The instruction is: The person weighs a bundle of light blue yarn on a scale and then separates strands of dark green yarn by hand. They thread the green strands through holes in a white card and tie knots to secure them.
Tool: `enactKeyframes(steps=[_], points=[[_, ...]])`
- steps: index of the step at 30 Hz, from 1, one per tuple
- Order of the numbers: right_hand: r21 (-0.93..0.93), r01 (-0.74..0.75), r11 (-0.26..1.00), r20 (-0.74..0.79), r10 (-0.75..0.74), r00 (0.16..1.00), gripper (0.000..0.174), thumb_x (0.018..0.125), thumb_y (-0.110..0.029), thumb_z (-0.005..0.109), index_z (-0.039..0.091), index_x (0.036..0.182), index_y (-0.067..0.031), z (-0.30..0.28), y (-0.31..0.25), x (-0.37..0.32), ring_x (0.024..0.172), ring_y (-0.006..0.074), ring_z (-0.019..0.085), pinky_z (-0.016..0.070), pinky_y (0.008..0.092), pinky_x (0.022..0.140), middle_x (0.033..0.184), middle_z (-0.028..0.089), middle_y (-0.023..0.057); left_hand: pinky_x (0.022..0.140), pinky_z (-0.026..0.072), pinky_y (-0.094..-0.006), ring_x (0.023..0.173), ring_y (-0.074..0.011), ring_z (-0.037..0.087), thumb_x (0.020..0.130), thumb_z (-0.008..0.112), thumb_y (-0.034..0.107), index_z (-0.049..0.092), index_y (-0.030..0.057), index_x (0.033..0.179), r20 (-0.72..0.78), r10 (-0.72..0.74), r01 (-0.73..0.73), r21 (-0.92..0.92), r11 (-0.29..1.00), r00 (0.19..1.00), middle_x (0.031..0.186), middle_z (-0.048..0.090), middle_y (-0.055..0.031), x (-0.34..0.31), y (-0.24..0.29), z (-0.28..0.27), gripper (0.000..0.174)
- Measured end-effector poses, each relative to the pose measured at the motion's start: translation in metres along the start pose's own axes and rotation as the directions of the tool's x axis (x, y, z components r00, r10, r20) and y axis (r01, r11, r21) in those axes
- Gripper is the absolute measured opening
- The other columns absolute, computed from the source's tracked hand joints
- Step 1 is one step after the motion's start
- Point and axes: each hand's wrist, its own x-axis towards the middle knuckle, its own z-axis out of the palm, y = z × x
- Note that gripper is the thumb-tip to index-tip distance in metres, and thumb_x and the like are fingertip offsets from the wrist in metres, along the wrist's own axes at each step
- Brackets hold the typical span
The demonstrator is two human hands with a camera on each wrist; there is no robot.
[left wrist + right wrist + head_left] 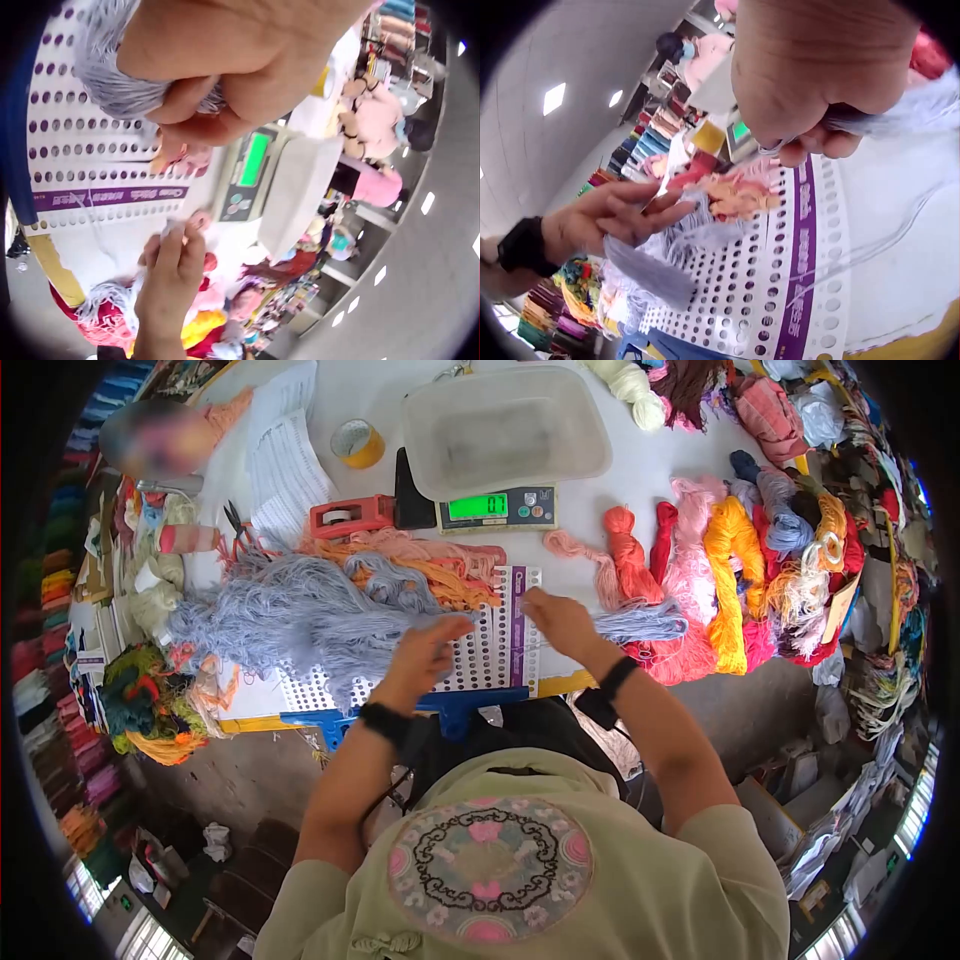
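Above a white card with rows of holes [470,675], my left hand [425,655] grips a bundle of grey-blue thread [649,274]. The bundle's loose end hangs below the fingers in the right wrist view. To its right, my right hand [560,622] pinches grey-blue thread too, its curled fingers close over the card's purple stripe [799,247]. That thread trails behind the hand as a loose skein [640,622]. A large tangled heap of grey-blue thread [290,610] lies to the left, partly over the card. A few thin strands [870,247] cross the card and white table.
A scale [497,508] showing a green display carries a clear plastic tub [505,435]. A red tape dispenser [350,517] and yellow tape roll [358,444] stand behind the heap. Colourful skeins [735,580] line the right side. Blue clips [455,705] grip the front edge.
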Motion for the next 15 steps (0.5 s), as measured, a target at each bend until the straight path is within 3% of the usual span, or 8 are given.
enactKeyframes(steps=[1, 3, 7, 9, 10, 12, 13, 15], points=[[-0.025, 0.045, 0.999, 0.037, -0.044, 0.998, 0.019, 0.093, -0.027, 0.048, 0.054, 0.107, -0.0157, 0.012, 0.000, 0.009, 0.079, 0.0373, 0.063, 0.0478, 0.0490, 0.067, 0.083, 0.066, 0.0161, 0.041, 0.0255, -0.0160, 0.047, -0.0021, 0.034, 0.088, 0.060, 0.021, 0.064, 0.0034, 0.108, -0.004, -0.002, 0.002, 0.001, 1.000, 1.000, 0.098, 0.067, -0.0055, 0.019, -0.009, 0.011, 0.027], [-0.040, 0.086, 0.995, 0.078, -0.082, 0.994, 0.020, 0.093, -0.027, 0.049, 0.055, 0.109, -0.0163, 0.024, 0.004, 0.016, 0.079, 0.0365, 0.063, 0.0482, 0.0482, 0.067, 0.084, 0.066, 0.0153, 0.041, 0.0297, -0.0204, 0.049, -0.0052, 0.043, 0.085, 0.063, 0.023, 0.067, 0.0026, 0.098, -0.186, 0.023, 0.031, 0.280, 0.959, 0.982, 0.080, 0.064, -0.0037, 0.049, -0.028, 0.025, 0.024], [-0.061, 0.161, 0.985, 0.104, -0.155, 0.983, 0.017, 0.093, -0.024, 0.048, 0.054, 0.106, -0.0156, 0.031, 0.010, 0.015, 0.076, 0.0348, 0.063, 0.0485, 0.0466, 0.065, 0.083, 0.066, 0.0125, 0.044, 0.0362, -0.0259, 0.051, -0.0098, 0.050, 0.083, 0.064, 0.023, 0.066, 0.0021, 0.091, -0.214, 0.157, -0.026, 0.511, 0.859, 0.964, 0.069, 0.059, -0.0032, 0.065, -0.044, 0.042, 0.022], [-0.037, 0.189, 0.981, 0.057, -0.186, 0.981, 0.014, 0.092, -0.023, 0.048, 0.053, 0.103, -0.0150, 0.030, 0.013, 0.013, 0.075, 0.0344, 0.063, 0.0485, 0.0462, 0.064, 0.082, 0.066, 0.0117, 0.047, 0.0427, -0.0303, 0.052, -0.0151, 0.055, 0.085, 0.062, 0.023, 0.064, 0.0011, 0.088, -0.037, 0.474, -0.300, 0.730, 0.614, 0.879, 0.069, 0.061, -0.0074, 0.080, -0.061, 0.032, 0.023], [-0.051, 0.212, 0.976, 0.097, -0.207, 0.974, 0.013, 0.092, -0.023, 0.048, 0.052, 0.102, -0.0149, 0.028, 0.015, 0.014, 0.075, 0.0341, 0.063, 0.0486, 0.0457, 0.063, 0.081, 0.066, 0.0112, 0.047, 0.0427, -0.0303, 0.052, -0.0151, 0.055, 0.085, 0.062, 0.023, 0.064, 0.0011, 0.088, -0.037, 0.473, -0.299, 0.731, 0.614, 0.880, 0.069, 0.061, -0.0074, 0.082, -0.064, 0.031, 0.023], [-0.061, 0.236, 0.970, 0.137, -0.226, 0.964, 0.011, 0.092, -0.022, 0.049, 0.051, 0.100, -0.0149, 0.025, 0.016, 0.015, 0.076, 0.0339, 0.064, 0.0487, 0.0453, 0.062, 0.081, 0.066, 0.0107, 0.050, 0.0457, -0.0330, 0.054, -0.0199, 0.059, 0.088, 0.058, 0.022, 0.062, -0.0008, 0.088, 0.110, 0.694, -0.395, 0.880, 0.265, 0.712, 0.069, 0.063, -0.0104, 0.082, -0.065, 0.028, 0.023], [-0.063, 0.226, 0.972, 0.155, -0.215, 0.964, 0.013, 0.092, -0.023, 0.049, 0.049, 0.103, -0.0159, 0.024, 0.016, 0.017, 0.074, 0.0344, 0.064, 0.0487, 0.0456, 0.061, 0.080, 0.065, 0.0113, 0.050, 0.0457, -0.0330, 0.054, -0.0199, 0.059, 0.088, 0.058, 0.022, 0.062, -0.0008, 0.088, 0.112, 0.693, -0.394, 0.881, 0.262, 0.712, 0.069, 0.063, -0.0104, 0.083, -0.060, 0.027, 0.023], [-0.059, 0.213, 0.975, 0.175, -0.200, 0.964, 0.016, 0.092, -0.023, 0.049, 0.046, 0.106, -0.0169, 0.028, 0.018, 0.019, 0.073, 0.0349, 0.064, 0.0488, 0.0459, 0.060, 0.079, 0.065, 0.0119, 0.054, 0.0471, -0.0343, 0.057, -0.0219, 0.062, 0.089, 0.056, 0.020, 0.061, -0.0014, 0.089, 0.078, 0.494, -0.338, 0.819, 0.464, 0.866, 0.071, 0.064, -0.0126, 0.085, -0.050, 0.024, 0.022]])
